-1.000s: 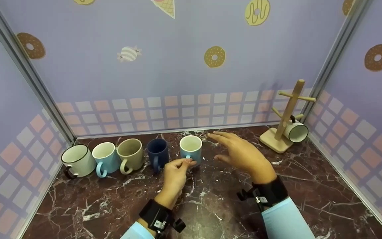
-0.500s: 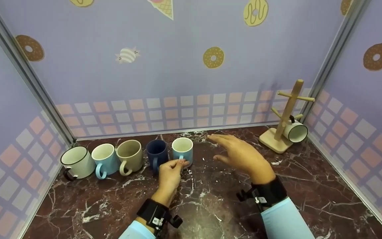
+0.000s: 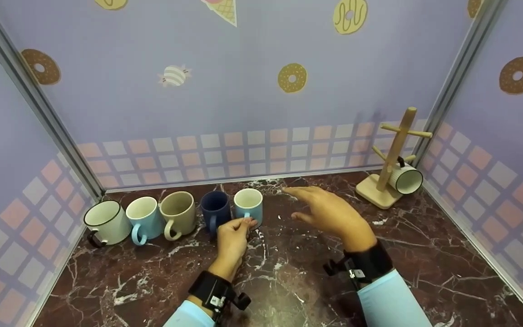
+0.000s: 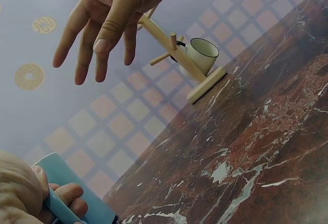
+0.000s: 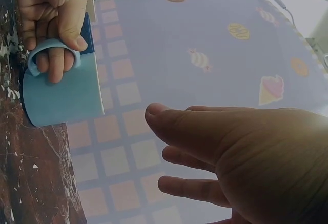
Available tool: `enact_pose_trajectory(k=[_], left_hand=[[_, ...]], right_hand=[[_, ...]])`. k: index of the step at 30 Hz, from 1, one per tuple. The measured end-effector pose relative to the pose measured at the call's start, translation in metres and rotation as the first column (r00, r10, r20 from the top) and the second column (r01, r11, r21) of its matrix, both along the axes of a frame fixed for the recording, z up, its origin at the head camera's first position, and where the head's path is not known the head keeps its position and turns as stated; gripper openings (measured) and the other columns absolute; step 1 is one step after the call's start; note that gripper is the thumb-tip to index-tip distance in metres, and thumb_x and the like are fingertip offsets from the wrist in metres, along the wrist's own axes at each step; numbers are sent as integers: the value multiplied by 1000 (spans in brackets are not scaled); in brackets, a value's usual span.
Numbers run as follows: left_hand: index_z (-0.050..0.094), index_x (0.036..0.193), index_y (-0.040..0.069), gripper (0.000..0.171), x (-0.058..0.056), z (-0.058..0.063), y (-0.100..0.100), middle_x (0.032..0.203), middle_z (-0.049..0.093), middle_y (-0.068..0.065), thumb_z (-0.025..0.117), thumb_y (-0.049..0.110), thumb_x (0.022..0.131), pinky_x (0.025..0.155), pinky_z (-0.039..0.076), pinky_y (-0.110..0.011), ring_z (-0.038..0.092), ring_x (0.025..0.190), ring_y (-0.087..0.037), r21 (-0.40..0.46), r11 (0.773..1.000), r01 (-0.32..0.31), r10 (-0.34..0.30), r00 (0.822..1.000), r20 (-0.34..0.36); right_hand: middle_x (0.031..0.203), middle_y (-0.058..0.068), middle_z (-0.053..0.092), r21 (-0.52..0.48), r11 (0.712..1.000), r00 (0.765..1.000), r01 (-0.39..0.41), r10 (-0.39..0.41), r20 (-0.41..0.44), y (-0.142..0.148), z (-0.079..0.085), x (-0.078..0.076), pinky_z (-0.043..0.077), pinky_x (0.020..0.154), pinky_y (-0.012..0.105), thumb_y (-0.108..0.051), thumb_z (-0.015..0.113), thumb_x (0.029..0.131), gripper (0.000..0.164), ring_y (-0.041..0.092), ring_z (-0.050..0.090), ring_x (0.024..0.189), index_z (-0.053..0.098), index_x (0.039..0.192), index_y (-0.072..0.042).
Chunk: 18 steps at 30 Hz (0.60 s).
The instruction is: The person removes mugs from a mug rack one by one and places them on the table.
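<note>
My left hand (image 3: 233, 243) grips the handle of a light blue mug (image 3: 252, 208) with a cream inside. In the right wrist view, its fingers pass through the handle loop (image 5: 54, 44) and the thumb lies on top. The mug (image 5: 64, 93) stands upright at the right end of a row, close beside a dark blue mug (image 3: 216, 204). My right hand (image 3: 332, 215) hovers to the right of the light blue mug, fingers extended and thumb apart, holding nothing. The left wrist view shows the right hand (image 4: 115, 16) with its fingers spread.
Leftward in the row stand a beige mug (image 3: 184, 215), another light blue mug (image 3: 150, 218) and a white mug (image 3: 111, 227) with a dark rim. At the right, a wooden mug tree (image 3: 395, 150) carries a ribbed white mug (image 3: 407, 179). Patterned walls (image 3: 225, 104) enclose the marbled table (image 3: 152, 281).
My left hand has moved the light blue mug leftward, up beside the dark blue mug, mostly in the first half second. The right hand stays nearly still.
</note>
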<state>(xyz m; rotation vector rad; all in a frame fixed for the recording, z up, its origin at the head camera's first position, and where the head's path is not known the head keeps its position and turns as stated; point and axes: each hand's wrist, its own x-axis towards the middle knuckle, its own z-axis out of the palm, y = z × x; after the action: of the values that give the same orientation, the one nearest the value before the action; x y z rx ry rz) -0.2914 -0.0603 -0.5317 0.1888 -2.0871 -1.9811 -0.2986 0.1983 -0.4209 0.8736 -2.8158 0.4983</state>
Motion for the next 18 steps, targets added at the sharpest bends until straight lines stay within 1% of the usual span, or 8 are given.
enact_pose_trajectory(k=[4, 7, 8, 10, 12, 14, 16, 18], left_hand=[[84, 112, -12, 23, 2, 2, 0, 107, 86, -25, 70, 6, 111, 70, 52, -19, 68, 81, -13, -10, 1000, -12, 12, 1000, 5], [84, 110, -12, 22, 2, 2, -1, 102, 87, -24, 71, 6, 110, 65, 47, -18, 62, 74, -14, -40, 999, -14, 14, 1000, 5], [85, 109, -11, 23, 2, 1, -2, 99, 87, -22, 71, 7, 109, 65, 47, -19, 61, 73, -13, -54, 998, -12, 12, 1000, -2], [86, 105, -8, 22, -3, -5, -6, 95, 87, -18, 74, 9, 107, 64, 49, -20, 63, 72, -13, -79, 997, -12, 12, 1000, -6], [88, 98, -2, 20, -12, -17, -10, 86, 85, -12, 76, 12, 104, 61, 51, -22, 65, 67, -13, -99, 995, -20, 18, 1000, -20], [88, 96, 1, 17, -17, -26, -14, 82, 82, -8, 79, 15, 100, 59, 54, -25, 68, 65, -15, -108, 994, -35, 31, 999, -32], [87, 98, 3, 16, -21, -28, -16, 83, 80, -7, 80, 18, 97, 59, 59, -28, 72, 65, -19, -121, 991, -48, 46, 999, -24], [86, 101, 3, 18, -20, -25, -17, 88, 80, -9, 81, 19, 95, 65, 60, -29, 74, 72, -21, -159, 984, -78, 70, 996, -53]], right_hand=[[164, 13, 66, 1, 1000, 1000, -2, 2, 12, -1, 1, 0, 57, 122, 61, -35, 85, 102, 75, 38, 67, 148, 52, 170, -33], [164, 12, 66, 2, 1000, 1000, 1, -1, 18, -1, 1, 0, 57, 122, 62, -34, 85, 102, 77, 38, 66, 148, 51, 171, -35], [164, 12, 66, 2, 1000, 1000, 2, -2, 19, 0, 2, 0, 57, 122, 62, -34, 85, 102, 77, 38, 66, 148, 51, 171, -35], [165, 12, 65, 3, 1000, 1000, 6, -6, 25, 0, 2, 0, 56, 123, 63, -33, 85, 103, 77, 39, 66, 149, 51, 171, -35], [165, 12, 65, 6, 1000, 999, 13, -14, 34, 0, 2, 1, 56, 123, 63, -34, 85, 103, 77, 38, 66, 149, 50, 171, -36], [165, 12, 65, 6, 1000, 999, 17, -17, 40, 0, 3, 1, 55, 124, 63, -34, 85, 103, 77, 38, 65, 150, 51, 171, -36], [165, 12, 65, 6, 1000, 999, 14, -14, 38, 1, 3, 2, 56, 123, 62, -33, 85, 103, 77, 38, 66, 149, 50, 172, -35], [165, 12, 65, 4, 1000, 999, 16, -16, 41, 1, 3, 3, 56, 123, 62, -33, 85, 103, 77, 38, 66, 149, 50, 172, -35]])
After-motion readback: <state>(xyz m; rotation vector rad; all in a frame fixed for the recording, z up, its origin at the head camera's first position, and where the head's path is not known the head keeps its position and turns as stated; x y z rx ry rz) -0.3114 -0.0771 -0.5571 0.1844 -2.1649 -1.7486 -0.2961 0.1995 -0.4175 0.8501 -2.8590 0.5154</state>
